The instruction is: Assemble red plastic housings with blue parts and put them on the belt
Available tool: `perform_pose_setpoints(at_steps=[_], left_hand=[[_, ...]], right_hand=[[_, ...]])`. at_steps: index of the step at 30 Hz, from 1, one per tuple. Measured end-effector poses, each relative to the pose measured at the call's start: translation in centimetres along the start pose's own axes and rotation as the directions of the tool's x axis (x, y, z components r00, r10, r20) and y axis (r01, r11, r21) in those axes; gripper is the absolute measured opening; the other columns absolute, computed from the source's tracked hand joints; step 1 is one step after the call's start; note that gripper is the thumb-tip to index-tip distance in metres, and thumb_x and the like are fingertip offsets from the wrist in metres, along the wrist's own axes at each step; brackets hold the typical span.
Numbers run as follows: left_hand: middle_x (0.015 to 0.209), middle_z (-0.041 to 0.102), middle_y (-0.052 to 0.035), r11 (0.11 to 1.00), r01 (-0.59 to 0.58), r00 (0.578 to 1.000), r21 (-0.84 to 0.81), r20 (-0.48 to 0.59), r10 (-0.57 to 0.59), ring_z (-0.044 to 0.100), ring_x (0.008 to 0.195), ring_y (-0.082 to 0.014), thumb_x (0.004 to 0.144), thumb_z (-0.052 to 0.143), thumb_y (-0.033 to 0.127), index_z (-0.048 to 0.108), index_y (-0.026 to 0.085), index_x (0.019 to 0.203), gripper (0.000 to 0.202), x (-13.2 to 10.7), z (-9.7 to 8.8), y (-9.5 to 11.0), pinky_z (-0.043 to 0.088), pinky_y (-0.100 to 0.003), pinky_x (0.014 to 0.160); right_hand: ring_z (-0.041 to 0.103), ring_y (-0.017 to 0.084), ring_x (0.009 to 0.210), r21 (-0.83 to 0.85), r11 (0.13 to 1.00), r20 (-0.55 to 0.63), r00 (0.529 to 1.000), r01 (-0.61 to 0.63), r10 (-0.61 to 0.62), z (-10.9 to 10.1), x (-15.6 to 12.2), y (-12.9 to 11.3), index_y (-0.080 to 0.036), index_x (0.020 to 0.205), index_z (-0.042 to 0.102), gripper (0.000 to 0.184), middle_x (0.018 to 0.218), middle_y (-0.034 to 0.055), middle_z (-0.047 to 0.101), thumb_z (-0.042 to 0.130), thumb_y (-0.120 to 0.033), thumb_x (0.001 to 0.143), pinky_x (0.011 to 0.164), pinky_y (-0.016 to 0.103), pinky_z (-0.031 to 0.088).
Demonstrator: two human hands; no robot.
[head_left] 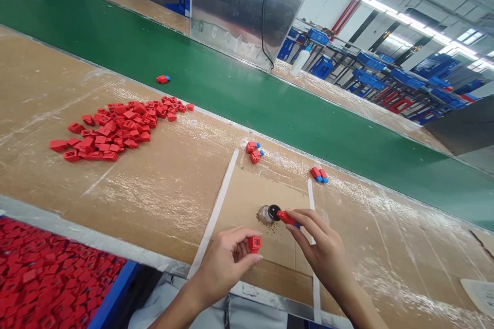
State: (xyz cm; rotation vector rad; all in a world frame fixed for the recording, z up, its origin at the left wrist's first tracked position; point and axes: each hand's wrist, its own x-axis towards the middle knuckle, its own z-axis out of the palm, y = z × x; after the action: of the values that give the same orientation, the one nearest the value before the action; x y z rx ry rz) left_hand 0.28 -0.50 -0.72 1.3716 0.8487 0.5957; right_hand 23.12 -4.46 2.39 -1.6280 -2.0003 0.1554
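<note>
Bare and bent at the fingers, a person's left hand [227,262] and right hand [320,239] meet over a glossy, scuffed brown worktop [162,195]. Thumb and forefinger of the left hand close narrowly around a small hollow red plastic block [254,244], its square opening facing up toward the camera. Fingertips of the right hand pinch a slim red-and-blue plastic piece [286,217], its red end at a shiny round black knob [274,212]; whether the two are joined cannot be told. Beside the knob sits a clear, rounded base [265,215], ringed by brown specks, between two white tape strips [218,203]. Two pairs of blue-tipped red pieces [319,175] lie near the belt's edge; another rests on the smooth green conveyor belt [231,82]. Angular red blocks [116,131] form a loose pile at left, and more fill a blue plastic bin [118,290] below. Beyond the belt stands a dull, smudged metal panel [239,5].
</note>
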Motion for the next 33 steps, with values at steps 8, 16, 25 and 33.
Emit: perform_pose_setpoints(at_steps=[8, 16, 25, 33], left_hand=[[0.084, 0.064, -0.0002, 1.0, 0.004, 1.0, -0.004, 0.008, -0.004, 0.053, 0.069, -0.0125, 0.082, 0.069, 0.023, 0.071, 0.02, 0.102, 0.021, 0.0, 0.0, 0.1, 0.043, -0.022, 0.064], [0.094, 0.067, -0.0046, 0.998, -0.026, 1.0, -0.051, 0.012, 0.027, 0.058, 0.078, -0.0157, 0.089, 0.063, 0.036, 0.066, 0.018, 0.124, 0.039, -0.2, -0.1, -0.4, 0.047, -0.026, 0.072], [0.099, 0.068, -0.0052, 0.999, -0.049, 0.998, 0.0, 0.034, 0.049, 0.061, 0.083, -0.0169, 0.091, 0.06, 0.03, 0.062, 0.019, 0.131, 0.041, -0.2, -0.2, -0.3, 0.049, -0.027, 0.077], [0.112, 0.07, -0.0058, 0.991, -0.133, 0.984, 0.015, 0.119, 0.13, 0.063, 0.094, -0.0197, 0.09, 0.058, 0.018, 0.064, 0.023, 0.127, 0.037, -0.1, -0.3, 0.4, 0.049, -0.028, 0.084]], right_hand=[[0.063, 0.018, 0.096, 0.002, 1.0, -0.025, 1.0, 0.004, -0.004, -0.2, 0.4, -0.2, -0.023, 0.117, 0.059, 0.02, 0.108, 0.0058, 0.063, 0.054, -0.019, 0.098, 0.081, 0.029, 0.05], [0.063, 0.018, 0.097, -0.012, 1.0, -0.078, 0.997, 0.023, -0.024, -0.7, 1.8, -0.9, -0.024, 0.117, 0.059, 0.02, 0.108, 0.0052, 0.064, 0.056, -0.018, 0.098, 0.083, 0.028, 0.05], [0.063, 0.018, 0.095, 0.114, 0.992, -0.111, 0.991, -0.056, 0.069, -1.4, 1.1, -2.7, -0.024, 0.116, 0.06, 0.02, 0.106, 0.0051, 0.064, 0.059, -0.021, 0.096, 0.081, 0.029, 0.05], [0.064, 0.017, 0.096, 0.3, 0.954, 0.044, 0.999, -0.02, 0.007, 0.1, -0.4, -5.1, -0.022, 0.114, 0.061, 0.02, 0.104, 0.0054, 0.065, 0.057, -0.017, 0.096, 0.083, 0.024, 0.051]])
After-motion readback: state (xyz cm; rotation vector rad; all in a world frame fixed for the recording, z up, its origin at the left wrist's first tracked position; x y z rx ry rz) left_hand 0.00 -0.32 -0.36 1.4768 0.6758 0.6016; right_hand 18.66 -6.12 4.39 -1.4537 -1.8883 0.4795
